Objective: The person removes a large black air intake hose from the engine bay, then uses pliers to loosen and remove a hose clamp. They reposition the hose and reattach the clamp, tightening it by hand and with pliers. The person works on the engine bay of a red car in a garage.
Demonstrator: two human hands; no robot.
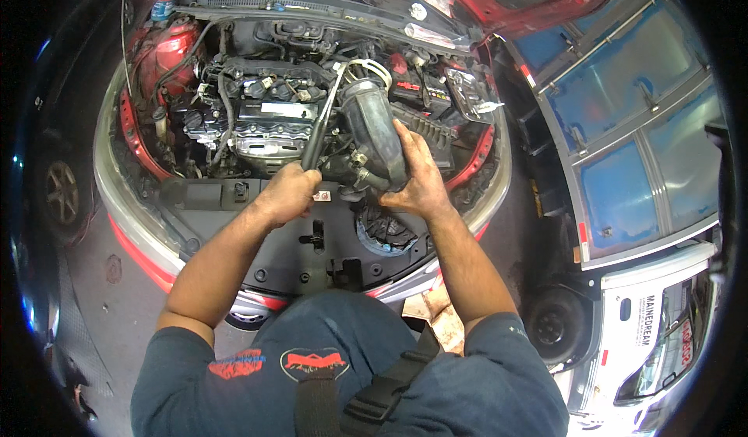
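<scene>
My left hand (290, 193) is closed around the black grip of a long tool (319, 133). A slim, light metal shaft runs up from the grip to the upper end of a black air intake duct (370, 121); I cannot make out the kind of tip. My right hand (421, 173) grips the duct's lower end from the right, thumb below and fingers along its side. The duct is tilted over the engine bay, with a small side hose near my thumb. A pale loop (372, 66) curves around its top end. The engine (273, 117) lies exposed to the left.
A battery (421, 90) stands behind the duct, near a dark tray-like item (467, 94). The black front cover (234, 222) has a round opening stuffed with dark material (386, 230). The raised red hood (538, 8) hangs above. A white vehicle (631, 320) stands right.
</scene>
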